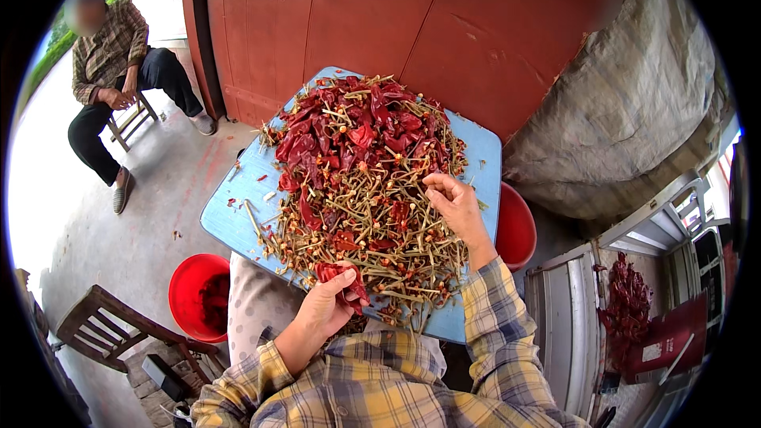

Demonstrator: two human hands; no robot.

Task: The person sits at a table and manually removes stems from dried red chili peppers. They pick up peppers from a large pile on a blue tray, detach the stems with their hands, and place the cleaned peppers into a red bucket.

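Note:
Dried red chili peppers (pixel 362 125) lie heaped on the far part of a small light-blue table (pixel 229 208). Nearer to me, a thick pile of dry chili stems (pixel 380 220) with bits of red skin covers the tabletop. My left hand (pixel 330 303) holds a dried red chili pepper (pixel 343 285) between thumb and fingers at the table's near edge. Over the right side of the stem pile is my right hand (pixel 455 202), its fingers curled and thumb near the index finger; whether a small piece is between them cannot be told.
A red bucket (pixel 187 297) with dark red contents stands at the lower left, near a wooden chair (pixel 101 333). Another red bucket (pixel 516 226) is right of the table. Behind is a red wooden door (pixel 368 12). A person (pixel 113 59) sits at the upper left. More chilies (pixel 627 297) lie at the right.

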